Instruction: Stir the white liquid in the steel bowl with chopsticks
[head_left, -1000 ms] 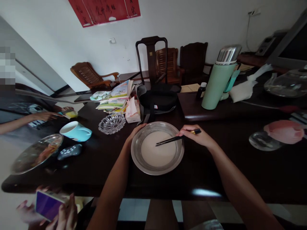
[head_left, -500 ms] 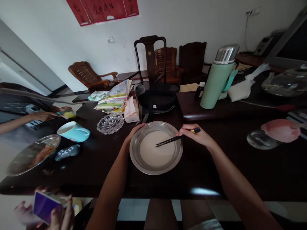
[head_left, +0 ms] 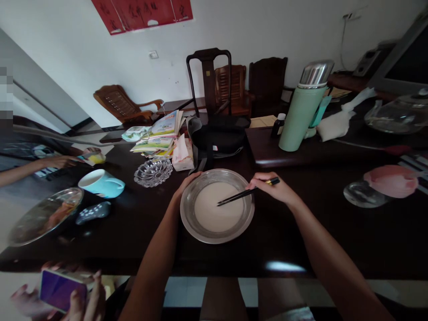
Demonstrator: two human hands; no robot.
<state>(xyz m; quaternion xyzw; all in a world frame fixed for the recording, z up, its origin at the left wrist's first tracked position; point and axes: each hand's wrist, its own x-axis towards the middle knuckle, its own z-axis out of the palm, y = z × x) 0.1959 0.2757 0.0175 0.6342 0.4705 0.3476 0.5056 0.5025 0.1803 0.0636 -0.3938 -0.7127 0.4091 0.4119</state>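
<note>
A round metal bowl point(head_left: 186, 214) stands on the dark table in front of me, with a whitish liquid point(head_left: 214, 214) inside. My left hand point(head_left: 188, 182) grips the bowl's far left rim, its fingertips partly hidden behind the edge. Over the right rim, my right hand point(head_left: 269, 185) is closed around a pair of black chopsticks point(head_left: 239, 195) with gold bands near their upper ends. Their tips point left and down over the middle of the liquid; whether they dip below the surface I cannot tell.
Left are a glass dish point(head_left: 154, 173), a light blue mug point(head_left: 102, 183), a game controller point(head_left: 93, 212) and a metal basin point(head_left: 20, 223). Another person's hands hold a phone point(head_left: 62, 290); a further person sits beyond the mug. A green thermos point(head_left: 302, 113) and pink-lidded container point(head_left: 391, 182) are right.
The bowl, my hands and the chopsticks stay almost where they were. At lower left, the phone in the other person's hands has shifted slightly left.
</note>
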